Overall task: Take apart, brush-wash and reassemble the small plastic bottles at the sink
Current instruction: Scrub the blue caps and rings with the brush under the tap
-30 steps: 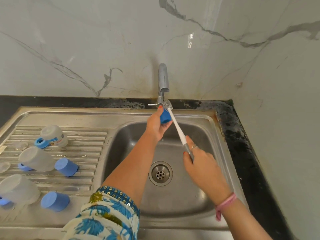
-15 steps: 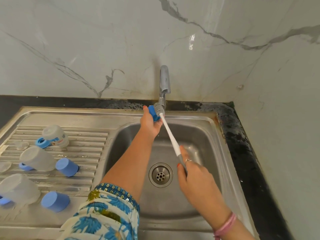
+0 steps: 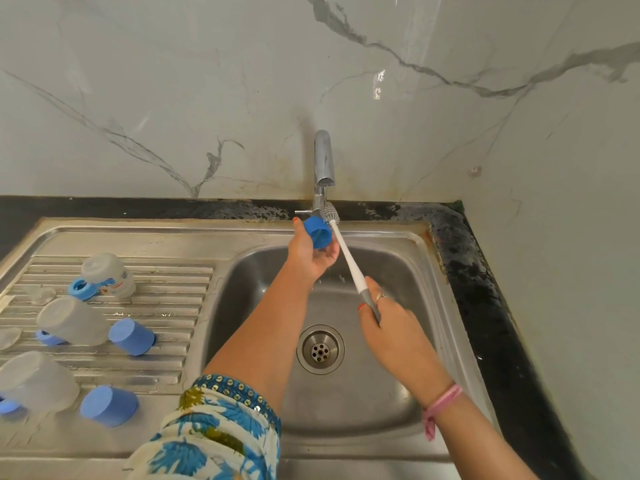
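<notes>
White marble-veined wall [image 3: 173, 98] behind a black stained counter edge [image 3: 485, 289]; pink wristband [image 3: 441, 403], floral sleeve [image 3: 214, 441].

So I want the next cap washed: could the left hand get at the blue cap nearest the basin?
Probably not yet: the left hand holds a blue cap. The path to the drainboard cap looks clear.

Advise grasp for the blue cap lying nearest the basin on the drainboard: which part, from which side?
Likely best: pinch the blue cap across its round side wall, coming from above. It lies tilted on the ridged drainboard, closed end up and toward the frosted bottle, which crowds its left side. The basin side is free, so an approach from the right also looks workable.
</notes>
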`<action>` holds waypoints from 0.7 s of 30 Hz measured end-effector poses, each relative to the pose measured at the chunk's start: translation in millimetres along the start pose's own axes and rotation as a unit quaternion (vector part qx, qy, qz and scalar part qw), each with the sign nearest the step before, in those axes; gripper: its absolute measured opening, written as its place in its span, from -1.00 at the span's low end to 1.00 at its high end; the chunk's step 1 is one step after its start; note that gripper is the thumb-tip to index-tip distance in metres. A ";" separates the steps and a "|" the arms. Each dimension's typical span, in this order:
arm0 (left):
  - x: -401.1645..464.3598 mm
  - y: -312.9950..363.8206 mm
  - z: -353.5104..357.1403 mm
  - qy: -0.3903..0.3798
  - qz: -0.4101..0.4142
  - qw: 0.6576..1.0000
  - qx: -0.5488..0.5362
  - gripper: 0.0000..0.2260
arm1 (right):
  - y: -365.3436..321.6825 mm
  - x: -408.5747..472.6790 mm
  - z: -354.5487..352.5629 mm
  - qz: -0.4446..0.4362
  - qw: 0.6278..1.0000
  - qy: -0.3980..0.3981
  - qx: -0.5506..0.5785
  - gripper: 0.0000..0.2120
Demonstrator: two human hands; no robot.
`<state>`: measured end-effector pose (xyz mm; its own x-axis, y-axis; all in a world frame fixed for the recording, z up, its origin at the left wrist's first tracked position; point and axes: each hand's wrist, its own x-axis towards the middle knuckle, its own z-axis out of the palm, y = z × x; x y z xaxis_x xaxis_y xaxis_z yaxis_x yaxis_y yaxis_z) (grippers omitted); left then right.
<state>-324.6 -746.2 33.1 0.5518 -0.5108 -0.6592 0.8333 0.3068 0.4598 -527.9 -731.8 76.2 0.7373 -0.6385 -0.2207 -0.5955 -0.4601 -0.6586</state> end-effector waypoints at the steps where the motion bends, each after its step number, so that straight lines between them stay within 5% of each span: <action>1: 0.9 1.8 -0.7 0.006 0.004 1.000 -0.012 -0.50 | -1.6 -3.8 1.1 -0.006 1.000 -0.006 0.000 -0.49; 12: 8.9 11.7 -13.9 0.001 0.046 0.999 0.016 -0.53 | 25.2 -29.4 -29.9 -0.057 0.998 0.028 0.000 -0.53; 17: -0.1 18.4 -5.6 -0.003 0.030 0.991 0.127 -0.75 | 37.7 -10.3 -36.3 -0.097 0.970 0.037 -0.219 -0.52; 21: -7.3 28.5 1.0 -0.030 0.034 0.996 0.070 -0.70 | 49.7 6.4 -46.8 -0.107 0.925 0.110 -0.347 -0.51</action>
<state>-304.9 -734.5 51.7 0.6004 -0.5412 -0.5888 0.7788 0.2287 0.5840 -567.7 -787.6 75.7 0.8249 -0.5616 0.0636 -0.5607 -0.8273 -0.0337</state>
